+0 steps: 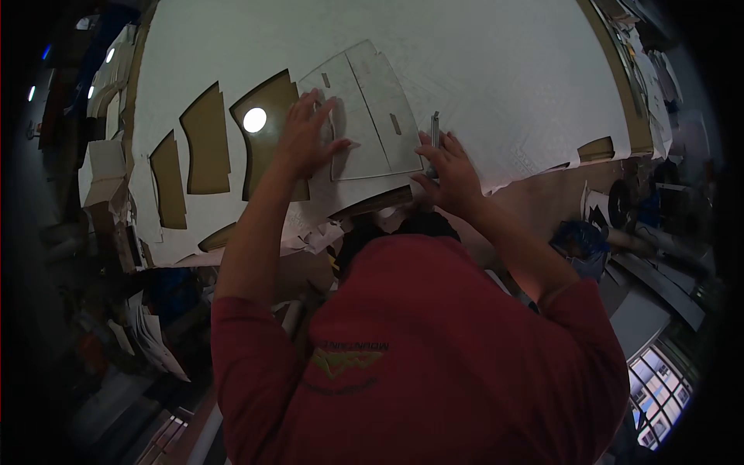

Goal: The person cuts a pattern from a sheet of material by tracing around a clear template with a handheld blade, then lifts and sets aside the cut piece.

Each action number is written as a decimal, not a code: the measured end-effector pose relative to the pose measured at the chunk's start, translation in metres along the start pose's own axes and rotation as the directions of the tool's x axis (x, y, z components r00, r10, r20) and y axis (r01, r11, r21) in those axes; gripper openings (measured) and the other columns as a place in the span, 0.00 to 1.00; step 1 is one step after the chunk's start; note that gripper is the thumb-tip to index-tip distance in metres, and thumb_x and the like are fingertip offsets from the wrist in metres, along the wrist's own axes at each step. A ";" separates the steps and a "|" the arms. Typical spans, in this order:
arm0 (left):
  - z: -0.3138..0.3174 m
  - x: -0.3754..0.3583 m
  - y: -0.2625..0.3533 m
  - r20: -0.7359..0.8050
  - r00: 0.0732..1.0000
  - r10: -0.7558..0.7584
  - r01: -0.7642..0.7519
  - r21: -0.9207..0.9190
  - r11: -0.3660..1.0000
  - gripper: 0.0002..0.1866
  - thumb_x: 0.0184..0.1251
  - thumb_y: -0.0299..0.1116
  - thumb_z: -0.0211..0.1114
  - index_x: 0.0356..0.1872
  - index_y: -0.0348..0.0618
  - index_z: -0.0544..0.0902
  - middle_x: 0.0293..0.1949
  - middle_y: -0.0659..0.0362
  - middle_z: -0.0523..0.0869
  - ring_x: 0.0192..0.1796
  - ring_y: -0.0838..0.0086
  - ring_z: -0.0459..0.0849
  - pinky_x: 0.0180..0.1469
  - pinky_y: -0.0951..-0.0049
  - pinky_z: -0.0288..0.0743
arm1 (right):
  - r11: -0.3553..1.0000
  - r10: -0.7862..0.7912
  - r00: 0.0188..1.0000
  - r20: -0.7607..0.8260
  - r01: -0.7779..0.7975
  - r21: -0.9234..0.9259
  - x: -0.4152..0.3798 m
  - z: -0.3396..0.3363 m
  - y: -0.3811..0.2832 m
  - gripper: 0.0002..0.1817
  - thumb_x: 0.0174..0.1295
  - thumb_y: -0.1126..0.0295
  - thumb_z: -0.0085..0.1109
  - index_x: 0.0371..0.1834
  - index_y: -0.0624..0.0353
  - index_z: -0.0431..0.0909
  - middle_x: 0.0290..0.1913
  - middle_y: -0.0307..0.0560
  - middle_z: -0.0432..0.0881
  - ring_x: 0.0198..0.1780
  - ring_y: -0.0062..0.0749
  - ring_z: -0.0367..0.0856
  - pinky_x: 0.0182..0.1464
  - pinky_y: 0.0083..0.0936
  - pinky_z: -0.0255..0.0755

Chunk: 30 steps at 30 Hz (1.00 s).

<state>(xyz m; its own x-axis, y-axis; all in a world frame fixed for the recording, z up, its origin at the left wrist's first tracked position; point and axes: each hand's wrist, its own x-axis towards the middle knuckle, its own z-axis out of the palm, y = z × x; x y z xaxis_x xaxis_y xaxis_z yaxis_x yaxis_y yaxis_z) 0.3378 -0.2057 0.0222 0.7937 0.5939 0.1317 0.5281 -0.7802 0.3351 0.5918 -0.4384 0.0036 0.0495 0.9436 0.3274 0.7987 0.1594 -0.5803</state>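
Observation:
A pale flat template (364, 116) with a dark line down its middle and two small slots lies on the white sheet (504, 85). My left hand (310, 136) rests on its left edge, thumb and fingers spread. At the template's lower right edge is my right hand (448, 172), its fingers bent around a slim metallic cutter (435, 128) that points away from me. The cutter's lower part is hidden by the fingers. Left of the template, curved openings (207, 139) in the sheet show a brown surface.
More cut openings lie at the sheet's near edge, one beside my body (372, 203) and one at the right (595, 149). Torn scraps (316, 237) hang at the near edge. Stacked papers and cardboard (107, 174) stand at the left; a blue bag (580, 240) is at the right.

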 end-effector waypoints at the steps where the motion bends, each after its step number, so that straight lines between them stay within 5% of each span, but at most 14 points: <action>1: -0.001 0.004 -0.004 0.020 0.999 0.044 -0.044 0.035 0.998 0.44 0.63 0.60 0.75 0.77 0.52 0.73 0.79 0.40 0.65 0.82 0.42 0.61 0.83 0.45 0.54 | 1.000 0.012 1.000 0.000 -0.012 -0.013 -0.002 0.001 -0.003 0.27 0.60 0.64 0.76 0.61 0.53 0.76 0.74 0.54 0.78 0.76 0.61 0.69 0.80 0.57 0.59; 13: 0.015 0.036 -0.037 -0.116 0.976 0.184 -0.180 0.043 0.983 0.46 0.66 0.66 0.70 0.76 0.43 0.74 0.80 0.42 0.66 0.84 0.48 0.60 0.84 0.45 0.49 | 0.977 0.173 0.983 -0.064 -0.179 -0.112 0.019 0.013 -0.027 0.28 0.60 0.70 0.77 0.63 0.52 0.74 0.73 0.53 0.80 0.75 0.59 0.73 0.76 0.50 0.67; 18: 0.020 0.035 -0.044 -0.143 0.972 0.186 -0.185 0.019 0.983 0.45 0.67 0.65 0.69 0.74 0.41 0.74 0.79 0.42 0.67 0.83 0.47 0.62 0.84 0.45 0.50 | 0.984 0.150 0.982 -0.114 -0.160 -0.080 0.023 0.020 -0.023 0.29 0.57 0.70 0.79 0.61 0.52 0.75 0.72 0.49 0.81 0.69 0.56 0.77 0.70 0.49 0.71; 28: 0.021 0.037 -0.045 -0.138 0.969 0.202 -0.200 0.030 0.979 0.45 0.67 0.65 0.70 0.75 0.42 0.74 0.80 0.42 0.67 0.83 0.46 0.62 0.84 0.45 0.51 | 0.989 0.143 0.979 -0.144 -0.147 -0.017 0.020 0.021 -0.020 0.28 0.58 0.70 0.78 0.61 0.51 0.75 0.71 0.49 0.82 0.68 0.56 0.78 0.75 0.51 0.67; 30: 0.018 0.036 -0.045 -0.099 0.973 0.206 -0.204 0.030 0.978 0.46 0.67 0.65 0.70 0.76 0.42 0.73 0.80 0.42 0.66 0.83 0.47 0.62 0.84 0.45 0.51 | 0.991 0.104 0.984 -0.145 -0.115 -0.074 0.021 0.019 -0.019 0.28 0.58 0.71 0.77 0.61 0.53 0.75 0.71 0.51 0.82 0.63 0.56 0.78 0.68 0.46 0.72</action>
<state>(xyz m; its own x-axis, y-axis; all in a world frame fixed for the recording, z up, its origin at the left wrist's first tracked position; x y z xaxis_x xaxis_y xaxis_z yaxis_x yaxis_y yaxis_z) 0.3476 -0.1527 -0.0045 0.8515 0.4367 0.2901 0.3637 -0.8906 0.2732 0.5663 -0.4164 0.0069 0.2184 0.9031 0.3696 0.8296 0.0276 -0.5577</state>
